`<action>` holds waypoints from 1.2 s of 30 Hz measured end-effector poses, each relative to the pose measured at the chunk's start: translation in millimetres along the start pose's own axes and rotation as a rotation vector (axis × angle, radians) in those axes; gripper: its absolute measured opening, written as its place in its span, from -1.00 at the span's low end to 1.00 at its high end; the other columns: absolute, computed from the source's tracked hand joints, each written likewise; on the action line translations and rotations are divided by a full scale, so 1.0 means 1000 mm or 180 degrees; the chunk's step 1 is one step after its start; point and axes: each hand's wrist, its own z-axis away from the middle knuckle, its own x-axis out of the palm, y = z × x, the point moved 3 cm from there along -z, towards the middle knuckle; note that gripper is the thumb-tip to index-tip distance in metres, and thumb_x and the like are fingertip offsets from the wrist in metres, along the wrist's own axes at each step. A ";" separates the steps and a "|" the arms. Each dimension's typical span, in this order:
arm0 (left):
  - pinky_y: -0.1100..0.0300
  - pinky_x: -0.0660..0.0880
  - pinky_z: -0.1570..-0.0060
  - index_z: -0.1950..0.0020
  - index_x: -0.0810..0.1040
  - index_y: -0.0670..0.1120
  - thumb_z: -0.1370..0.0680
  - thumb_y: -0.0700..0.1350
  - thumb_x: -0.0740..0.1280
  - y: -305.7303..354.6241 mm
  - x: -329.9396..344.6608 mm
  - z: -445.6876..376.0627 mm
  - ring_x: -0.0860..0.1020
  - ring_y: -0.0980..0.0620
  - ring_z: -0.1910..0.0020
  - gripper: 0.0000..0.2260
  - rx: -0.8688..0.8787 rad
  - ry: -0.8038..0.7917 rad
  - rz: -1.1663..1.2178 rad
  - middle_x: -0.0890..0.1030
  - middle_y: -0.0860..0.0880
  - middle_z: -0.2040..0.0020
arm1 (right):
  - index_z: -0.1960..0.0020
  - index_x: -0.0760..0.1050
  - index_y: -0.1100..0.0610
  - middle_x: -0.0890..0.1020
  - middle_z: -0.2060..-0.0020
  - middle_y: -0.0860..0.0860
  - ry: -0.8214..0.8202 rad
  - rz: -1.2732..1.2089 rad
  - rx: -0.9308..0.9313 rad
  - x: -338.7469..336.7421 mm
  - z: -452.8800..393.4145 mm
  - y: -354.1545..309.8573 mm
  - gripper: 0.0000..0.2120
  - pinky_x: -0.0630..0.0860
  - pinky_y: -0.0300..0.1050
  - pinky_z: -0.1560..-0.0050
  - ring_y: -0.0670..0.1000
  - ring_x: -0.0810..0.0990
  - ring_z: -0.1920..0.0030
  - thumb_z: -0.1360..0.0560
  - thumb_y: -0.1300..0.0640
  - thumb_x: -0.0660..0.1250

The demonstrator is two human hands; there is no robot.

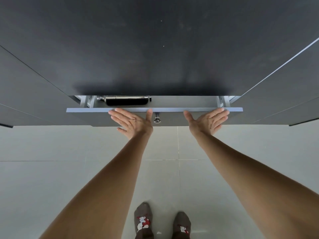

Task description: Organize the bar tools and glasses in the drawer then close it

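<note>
Socked feet planted on pale floor tiles, square to dark cabinet. Left hand flat, fingers spread, grasping nothing, palm against drawer front beside small metal knob. Right hand likewise flat and empty, well right of knob. Drawer nearly shut: only narrow gap remaining under black countertop. Visible through gap at left: shiny metal flask, lying on its side. Other tools and glasses hidden. Judged status: sorting apparently done; final push home outstanding.
</note>
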 end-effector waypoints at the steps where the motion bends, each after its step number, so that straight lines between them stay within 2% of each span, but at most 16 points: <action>1: -0.14 0.04 -0.50 -0.52 -0.30 -0.27 -0.47 0.40 0.12 0.001 0.000 -0.002 -0.22 -0.14 -0.57 0.01 0.0021 -0.0005 0.0001 -0.29 -0.22 -0.56 | -0.49 -0.34 0.27 -0.25 -0.53 0.20 -0.0002 -0.0033 0.0022 0.001 -0.002 -0.003 0.20 -0.09 0.13 -0.52 0.20 -0.25 -0.53 -0.32 -0.37 0.32; 8: -0.21 0.01 -0.47 -0.53 -0.33 -0.19 -0.58 0.24 0.09 0.003 -0.001 -0.024 -0.25 -0.14 -0.56 -0.17 0.0141 -0.0120 0.0072 -0.33 -0.13 -0.56 | -0.49 -0.34 0.28 -0.24 -0.53 0.20 -0.0027 -0.0170 0.0085 0.003 -0.019 -0.024 0.17 -0.02 0.12 -0.50 0.19 -0.21 -0.54 -0.34 -0.30 0.36; 14: -0.22 0.02 -0.47 -0.53 -0.37 -0.17 -0.58 0.24 0.08 0.013 -0.004 -0.037 -0.23 -0.11 -0.57 -0.17 0.0200 -0.0343 0.0062 -0.37 -0.10 -0.55 | -0.49 -0.36 0.24 -0.26 -0.53 0.15 -0.0115 -0.0218 -0.0034 0.003 -0.030 -0.029 0.12 -0.01 0.13 -0.51 0.17 -0.19 -0.54 -0.39 -0.21 0.38; 27: -0.25 -0.01 -0.46 -0.53 -0.37 -0.14 -0.60 0.21 0.09 0.003 -0.019 -0.044 -0.21 -0.08 -0.57 -0.20 0.0552 -0.0613 -0.0323 -0.37 -0.06 -0.56 | -0.49 -0.38 0.23 -0.29 -0.53 0.13 -0.0584 -0.0016 -0.0455 -0.016 -0.035 -0.018 0.07 -0.05 0.16 -0.50 0.11 -0.24 -0.54 -0.44 -0.15 0.35; 31: -0.24 -0.02 -0.48 -0.54 -0.33 -0.14 -0.63 0.15 0.07 -0.008 -0.028 -0.034 -0.25 -0.08 -0.57 -0.27 0.0494 -0.0681 -0.0416 -0.33 -0.05 -0.57 | -0.50 -0.35 0.22 -0.26 -0.54 0.11 -0.0679 0.0429 -0.0735 -0.029 -0.024 -0.012 0.02 -0.01 0.17 -0.50 0.11 -0.24 -0.54 -0.46 -0.15 0.33; 36: -0.20 0.01 -0.47 -0.55 -0.30 -0.14 -0.64 0.14 0.04 -0.020 -0.042 0.012 -0.23 -0.08 -0.57 -0.31 0.0412 -0.0685 -0.0464 -0.30 -0.05 -0.58 | -0.50 -0.35 0.22 -0.23 -0.54 0.12 -0.0826 0.0528 -0.0968 -0.057 0.012 -0.015 -0.01 -0.01 0.13 -0.51 0.12 -0.21 -0.55 -0.48 -0.11 0.31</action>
